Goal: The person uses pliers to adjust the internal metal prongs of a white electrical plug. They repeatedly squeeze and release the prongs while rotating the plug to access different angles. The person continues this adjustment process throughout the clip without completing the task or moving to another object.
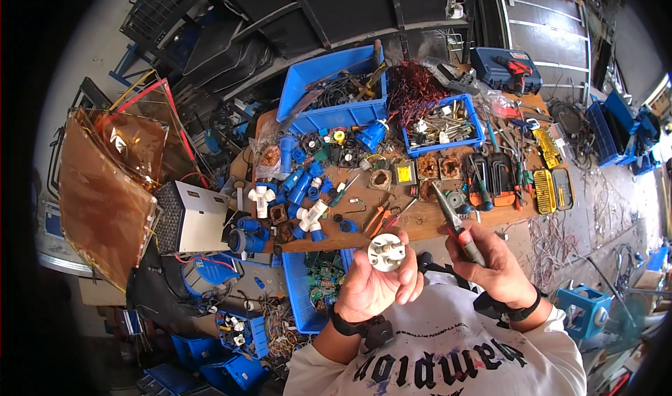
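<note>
My left hand (379, 284) is closed on a round white plug-like piece (386, 252), held up in front of my chest between thumb and fingers. Its face carries several metal posts and small slots. In my right hand (498, 266) is a pair of long-nose pliers (450, 214) with red and dark handles. The grey tapered tip points up and away over the table's edge, apart from the white piece. My fingers partly hide the handles. Closest on the wooden table (420, 221) are orange-handled pliers (378, 217) and a red-handled screwdriver (401, 212).
White fittings (311, 216) and blue plug housings (301, 186) crowd the table's left. Behind stand a large blue bin (336, 119) and a blue tray of metal parts (442, 144). Hand tools (500, 175) lie at right. Below the near edge sits a crate of circuit boards (301, 298).
</note>
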`<act>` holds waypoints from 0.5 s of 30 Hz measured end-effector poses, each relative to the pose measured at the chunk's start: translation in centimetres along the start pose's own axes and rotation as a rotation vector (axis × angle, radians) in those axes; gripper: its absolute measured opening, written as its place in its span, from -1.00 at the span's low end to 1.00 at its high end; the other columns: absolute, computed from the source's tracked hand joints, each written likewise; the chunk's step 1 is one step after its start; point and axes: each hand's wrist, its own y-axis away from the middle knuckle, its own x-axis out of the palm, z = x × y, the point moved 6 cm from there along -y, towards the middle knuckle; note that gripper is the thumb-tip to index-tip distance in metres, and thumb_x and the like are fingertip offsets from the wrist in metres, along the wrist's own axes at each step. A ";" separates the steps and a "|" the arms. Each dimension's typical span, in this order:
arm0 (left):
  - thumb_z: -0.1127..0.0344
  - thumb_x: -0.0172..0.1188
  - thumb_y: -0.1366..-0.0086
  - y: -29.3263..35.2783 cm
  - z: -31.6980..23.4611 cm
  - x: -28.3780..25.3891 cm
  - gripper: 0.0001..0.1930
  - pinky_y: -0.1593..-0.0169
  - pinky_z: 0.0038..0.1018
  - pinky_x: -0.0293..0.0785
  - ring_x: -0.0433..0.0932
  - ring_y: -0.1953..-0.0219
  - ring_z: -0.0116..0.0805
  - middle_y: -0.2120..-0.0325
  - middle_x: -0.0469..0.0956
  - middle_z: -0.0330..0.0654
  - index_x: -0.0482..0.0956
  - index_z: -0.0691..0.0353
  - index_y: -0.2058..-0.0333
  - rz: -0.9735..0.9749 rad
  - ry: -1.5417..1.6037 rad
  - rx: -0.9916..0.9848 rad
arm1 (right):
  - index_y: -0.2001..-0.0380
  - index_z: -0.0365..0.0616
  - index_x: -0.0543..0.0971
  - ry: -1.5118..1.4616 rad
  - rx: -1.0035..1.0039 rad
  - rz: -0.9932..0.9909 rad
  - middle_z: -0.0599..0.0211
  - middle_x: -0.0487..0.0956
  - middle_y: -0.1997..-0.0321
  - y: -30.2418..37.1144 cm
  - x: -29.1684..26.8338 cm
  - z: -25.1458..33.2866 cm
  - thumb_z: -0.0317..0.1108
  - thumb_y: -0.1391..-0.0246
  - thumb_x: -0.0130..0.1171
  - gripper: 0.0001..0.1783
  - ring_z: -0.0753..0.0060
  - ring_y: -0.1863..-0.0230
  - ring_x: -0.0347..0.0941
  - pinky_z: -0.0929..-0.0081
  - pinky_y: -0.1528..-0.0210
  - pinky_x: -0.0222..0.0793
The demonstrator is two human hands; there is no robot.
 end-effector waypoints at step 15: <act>-0.10 0.04 -0.34 0.2 -2.9 0.0 -0.40 0.41 -0.38 0.49 0.53 0.51 -0.19 0.39 0.50 0.07 0.25 0.30 -0.11 -0.218 -0.637 0.218 | -0.11 -0.20 0.30 0.346 0.017 0.025 0.34 0.41 0.24 -0.1 1.2 -0.3 -0.61 0.00 0.03 -0.47 0.46 0.11 0.39 0.47 0.04 0.32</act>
